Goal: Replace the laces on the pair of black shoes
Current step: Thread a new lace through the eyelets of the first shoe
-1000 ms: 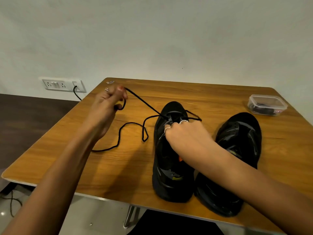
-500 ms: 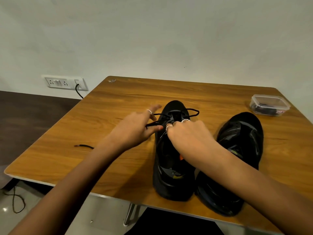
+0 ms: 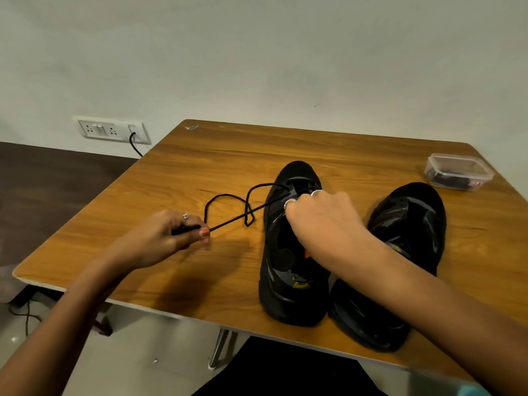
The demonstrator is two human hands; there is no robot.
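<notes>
Two black shoes stand side by side on the wooden table [image 3: 200,281], toes pointing away from me. My right hand [image 3: 323,215] rests on the eyelet area of the left shoe [image 3: 288,270], fingers closed there; what they pinch is hidden. A black lace [image 3: 228,197] runs from that shoe's front eyelets out to the left in a loose loop. My left hand [image 3: 171,235] pinches the lace between thumb and fingers, left of the shoe and just above the table. The right shoe [image 3: 400,252] has no lace visible and lies untouched.
A small clear plastic box [image 3: 458,171] with dark contents sits at the table's far right corner. A wall socket panel [image 3: 113,130] with a black cable plugged in is on the wall to the left. The table's near edge lies just below the shoes' heels.
My left hand has drawn the lace from the shoe out to the left and toward me, leaving a loop on the table. My right hand has stayed on the left shoe.
</notes>
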